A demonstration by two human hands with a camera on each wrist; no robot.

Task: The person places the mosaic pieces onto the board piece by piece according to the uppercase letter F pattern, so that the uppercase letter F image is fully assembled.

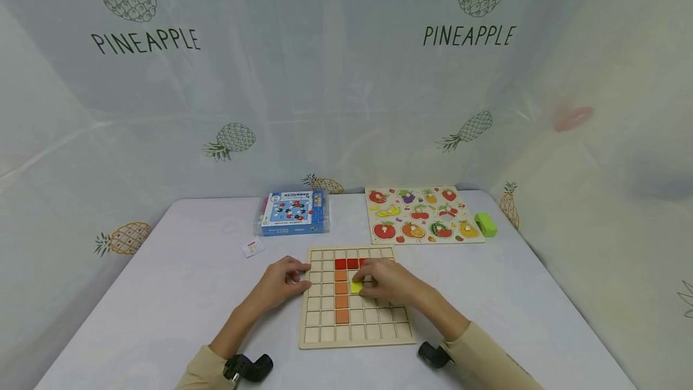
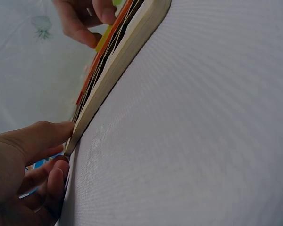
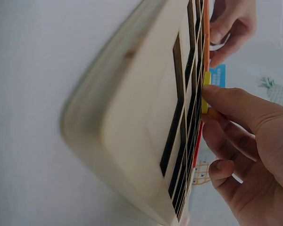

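A wooden grid board (image 1: 319, 335) lies flat on the table. Thumb and index finger of my right hand (image 1: 392, 281) pinch a yellow square tile (image 1: 355, 287) over a cell just right of an orange column; whether it sits fully in the cell, I cannot tell. In the right wrist view the same yellow tile (image 3: 206, 101) shows under the thumb. Several orange tiles (image 1: 341, 301) run down one column, below a row of red tiles (image 1: 352, 263) that the right hand partly hides. My left hand (image 1: 280, 284) touches the board's left edge with thumb and fingertips.
Behind the board stand a blue boxed set (image 1: 289, 213) in clear plastic and a fruit puzzle board (image 1: 422, 215). A green block (image 1: 485, 225) is at the puzzle's right. A small printed card (image 1: 252, 247) lies left of the grid board, on the white tabletop (image 1: 206, 257).
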